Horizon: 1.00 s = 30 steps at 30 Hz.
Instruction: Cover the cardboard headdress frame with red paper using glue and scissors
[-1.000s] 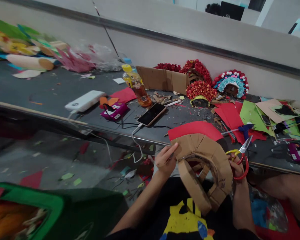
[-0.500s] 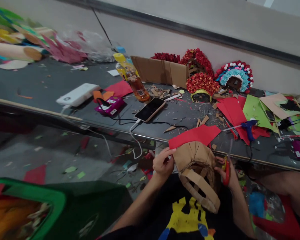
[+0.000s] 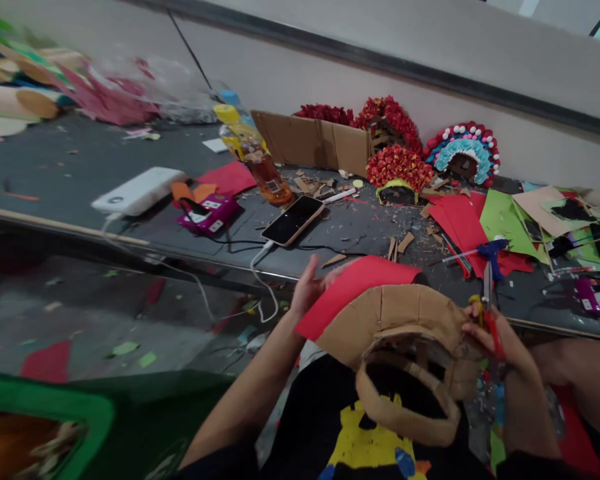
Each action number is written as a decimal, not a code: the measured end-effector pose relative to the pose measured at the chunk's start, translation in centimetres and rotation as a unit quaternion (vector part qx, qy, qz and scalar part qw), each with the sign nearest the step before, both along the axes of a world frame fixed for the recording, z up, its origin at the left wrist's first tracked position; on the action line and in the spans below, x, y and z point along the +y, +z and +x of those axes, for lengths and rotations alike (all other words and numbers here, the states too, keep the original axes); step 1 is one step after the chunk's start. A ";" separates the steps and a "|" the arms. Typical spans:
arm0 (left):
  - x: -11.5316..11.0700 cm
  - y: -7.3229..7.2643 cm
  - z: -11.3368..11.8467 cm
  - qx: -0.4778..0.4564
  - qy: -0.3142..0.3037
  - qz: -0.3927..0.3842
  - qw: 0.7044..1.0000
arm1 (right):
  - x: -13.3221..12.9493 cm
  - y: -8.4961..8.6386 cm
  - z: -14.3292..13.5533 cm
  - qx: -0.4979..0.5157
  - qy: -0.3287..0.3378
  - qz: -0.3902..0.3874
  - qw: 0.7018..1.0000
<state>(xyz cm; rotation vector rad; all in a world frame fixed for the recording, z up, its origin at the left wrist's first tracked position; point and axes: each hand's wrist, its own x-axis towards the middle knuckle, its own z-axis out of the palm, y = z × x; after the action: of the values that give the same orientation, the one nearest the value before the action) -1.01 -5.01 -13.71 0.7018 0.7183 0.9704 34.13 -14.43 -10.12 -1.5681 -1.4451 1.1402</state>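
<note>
A brown cardboard headdress [image 3: 413,310], with a fan-shaped upper band and a round headband loop, is held over my lap in the head view. Along its upper left edge, behind it, curves a strip of red paper [image 3: 347,290]. My left hand [image 3: 311,288] lies against the back of this paper, thumb raised and apart, fingertips partly hidden. At the headdress's right side, my right hand [image 3: 503,337] has its fingers through the red-and-yellow scissors [image 3: 491,327], whose blades point up. The fingertips of that hand also touch the cardboard edge.
On the dark table lie a phone [image 3: 294,220], a white power bank [image 3: 137,191], a purple power strip [image 3: 210,212], a drink bottle [image 3: 267,173], a blue glue gun [image 3: 493,257] and decorated headdresses [image 3: 400,167]. A green bin [image 3: 95,413] stands lower left. Another person's leg [image 3: 575,373] is at right.
The headdress has turned and spread wider to view. My left hand has let go of its left edge and moved up behind the red paper. My right hand, with the scissors, has shifted right.
</note>
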 end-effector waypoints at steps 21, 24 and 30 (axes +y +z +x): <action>15.9 6.6 10.2 0.108 -0.360 0.152 0.914 | 28.9 19.0 -5.4 -0.439 0.412 -0.011 0.798; 17.1 6.8 10.1 0.171 -0.390 0.192 0.884 | 30.9 18.7 -7.0 -0.498 0.430 -0.025 0.753; 18.5 6.4 10.3 0.209 -0.418 0.260 0.845 | 32.7 17.4 -8.6 -0.452 0.398 0.052 0.796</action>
<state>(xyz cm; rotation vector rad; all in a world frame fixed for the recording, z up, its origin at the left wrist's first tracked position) 9.24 13.51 -7.34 1.5796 0.4227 0.1712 25.49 18.24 7.25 -1.4983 -2.9526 0.6404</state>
